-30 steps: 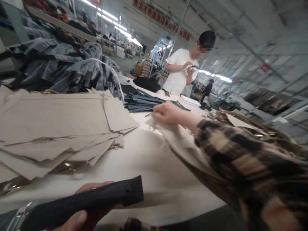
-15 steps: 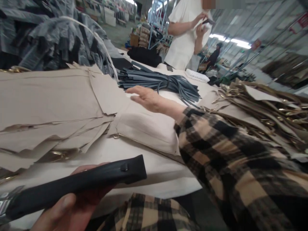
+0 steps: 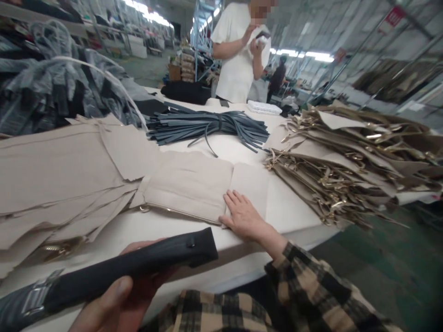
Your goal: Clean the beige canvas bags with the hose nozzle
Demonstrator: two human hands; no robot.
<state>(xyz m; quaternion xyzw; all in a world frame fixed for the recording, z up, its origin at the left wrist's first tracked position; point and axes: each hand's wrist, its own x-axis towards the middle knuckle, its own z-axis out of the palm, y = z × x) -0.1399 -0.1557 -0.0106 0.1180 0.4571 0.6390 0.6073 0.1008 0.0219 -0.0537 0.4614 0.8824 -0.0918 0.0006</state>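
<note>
My left hand (image 3: 119,295) is wrapped round a long black tool (image 3: 131,266) with a metal part near its lower left end. Flat with fingers a little apart, my right hand (image 3: 242,214) rests on the right part of a beige fabric piece (image 3: 188,182), which has a zipper along its near edge and a metal pull at the left corner. To the left lies a stack of beige fabric pieces (image 3: 62,170), close to the single piece.
Behind the piece is a tied bundle of dark strips (image 3: 214,123). A pile of brown pieces with gold zippers (image 3: 332,161) stands right. Plastic-wrapped dark items (image 3: 69,87) lie back left. A person in a white shirt (image 3: 235,55) stands across the table (image 3: 294,216).
My right hand has moved from the far edge of the beige piece down to its right side. The piece's right part now shows flat. The camera view has shifted right.
</note>
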